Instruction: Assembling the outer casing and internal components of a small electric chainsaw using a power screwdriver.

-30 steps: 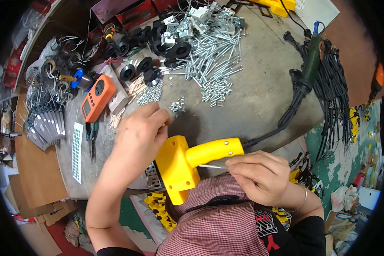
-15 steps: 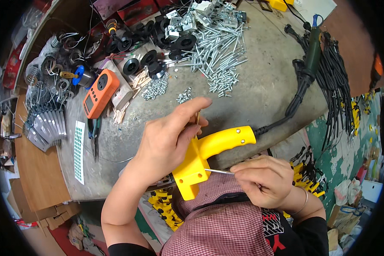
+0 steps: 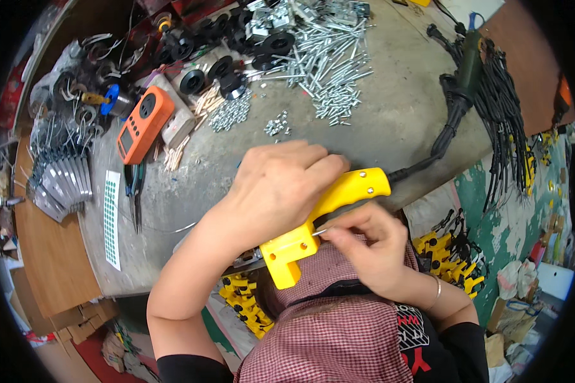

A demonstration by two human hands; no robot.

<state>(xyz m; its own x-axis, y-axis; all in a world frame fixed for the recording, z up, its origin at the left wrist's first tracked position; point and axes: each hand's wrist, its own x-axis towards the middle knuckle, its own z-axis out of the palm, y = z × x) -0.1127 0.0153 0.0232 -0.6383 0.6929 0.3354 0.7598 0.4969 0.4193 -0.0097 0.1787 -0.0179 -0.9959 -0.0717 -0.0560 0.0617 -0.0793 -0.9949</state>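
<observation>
A yellow plastic tool housing (image 3: 295, 246) with a curved handle is held above the table's near edge, over my lap. My left hand (image 3: 287, 185) is closed over its upper body, with the back of the hand up and the fingertips hidden. My right hand (image 3: 370, 246) pinches a thin silver metal rod (image 3: 319, 233) between thumb and fingers, and its tip meets the housing's side next to a screw hole. Only a short piece of the rod shows; its other end is hidden in my fingers. Two screws sit in the handle. A black cable (image 3: 421, 167) runs from the handle's end.
Long silver screws (image 3: 332, 64) lie piled at the back, with nuts (image 3: 231, 113) and smaller fasteners (image 3: 277, 123) nearer. An orange meter (image 3: 145, 124), pliers (image 3: 135, 198) and a sticker sheet (image 3: 112, 220) are on the left. Black cables (image 3: 495, 108) hang at the right. Yellow housings (image 3: 450, 258) lie below the table.
My left hand has turned over and wrapped down onto the housing. My right hand has moved up and left, closer to the housing, and less of the rod shows between them.
</observation>
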